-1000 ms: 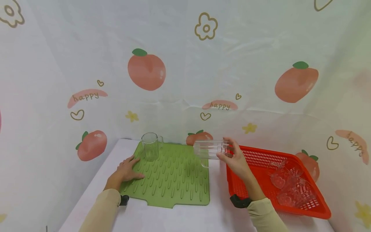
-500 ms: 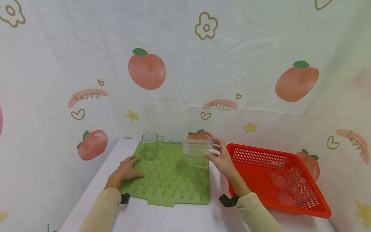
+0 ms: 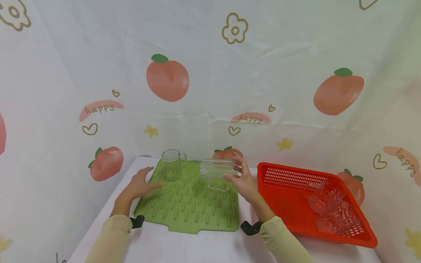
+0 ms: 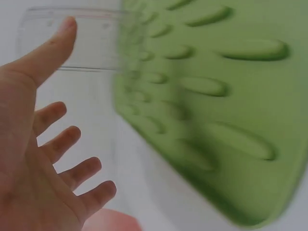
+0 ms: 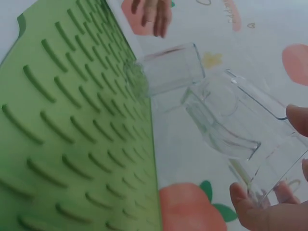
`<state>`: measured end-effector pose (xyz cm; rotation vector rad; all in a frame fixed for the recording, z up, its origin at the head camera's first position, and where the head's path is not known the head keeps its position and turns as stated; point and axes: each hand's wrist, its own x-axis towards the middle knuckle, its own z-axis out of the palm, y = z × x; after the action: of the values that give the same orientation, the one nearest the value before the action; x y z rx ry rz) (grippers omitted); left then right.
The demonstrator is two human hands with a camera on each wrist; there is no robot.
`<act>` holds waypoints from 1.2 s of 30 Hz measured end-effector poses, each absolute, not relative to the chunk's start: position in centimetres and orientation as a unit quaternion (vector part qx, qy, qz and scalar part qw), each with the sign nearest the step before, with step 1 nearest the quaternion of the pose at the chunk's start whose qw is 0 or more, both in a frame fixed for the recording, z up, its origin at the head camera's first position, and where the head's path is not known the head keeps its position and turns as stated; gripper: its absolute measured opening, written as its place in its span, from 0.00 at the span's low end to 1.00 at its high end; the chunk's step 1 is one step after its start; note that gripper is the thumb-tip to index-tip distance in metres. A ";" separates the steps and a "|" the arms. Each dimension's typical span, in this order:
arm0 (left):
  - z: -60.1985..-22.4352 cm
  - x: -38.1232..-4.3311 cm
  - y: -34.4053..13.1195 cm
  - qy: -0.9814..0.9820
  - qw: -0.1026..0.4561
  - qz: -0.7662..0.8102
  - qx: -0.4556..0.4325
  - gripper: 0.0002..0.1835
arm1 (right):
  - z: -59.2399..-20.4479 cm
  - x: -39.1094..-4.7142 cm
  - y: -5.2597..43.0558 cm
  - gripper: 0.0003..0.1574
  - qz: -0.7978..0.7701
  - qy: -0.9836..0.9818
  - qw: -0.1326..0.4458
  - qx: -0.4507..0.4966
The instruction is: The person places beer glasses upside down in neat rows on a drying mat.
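Note:
My right hand (image 3: 241, 179) grips a clear glass mug (image 3: 215, 171) by its base and holds it on its side above the back right part of the green ridged mat (image 3: 187, 210). In the right wrist view the held mug (image 5: 240, 125) fills the right side, with my fingertips (image 5: 260, 209) on its bottom. A second clear mug (image 3: 171, 170) stands upright at the mat's back left corner. My left hand (image 3: 139, 183) hovers open with spread fingers at the mat's left edge, near that mug. The left wrist view shows the spread left hand (image 4: 53, 159) beside the mat (image 4: 226, 96).
A red slotted basket (image 3: 279, 204) sits right of the mat and holds several clear glass pieces (image 3: 330, 210) at its right end. The white table (image 3: 204, 248) is walled by a peach-print cloth backdrop (image 3: 167, 80) behind and on both sides.
My right hand has carried the sideways mug leftward from the basket's edge to above the mat. My left hand has lifted off the mat and shifted slightly left.

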<state>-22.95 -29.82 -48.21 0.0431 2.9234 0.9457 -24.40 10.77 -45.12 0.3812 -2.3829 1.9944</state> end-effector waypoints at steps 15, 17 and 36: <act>-42.2 -22.4 -24.8 0.921 -0.099 0.369 0.075 0.44 | -45.6 -24.3 8.2 0.42 0.675 -0.724 0.001 0.139; -42.0 -22.2 -23.5 0.916 -0.104 0.374 0.104 0.42 | -45.7 -24.1 8.0 0.42 0.672 -0.728 0.002 0.132; -45.5 -22.2 -17.0 0.885 -0.039 0.437 0.158 0.39 | -46.5 -23.2 7.6 0.41 0.683 -0.719 -0.006 0.131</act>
<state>-22.16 -17.00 -45.54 0.5088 2.8500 1.4074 -23.24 7.56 -46.50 0.4144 -2.2667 2.1536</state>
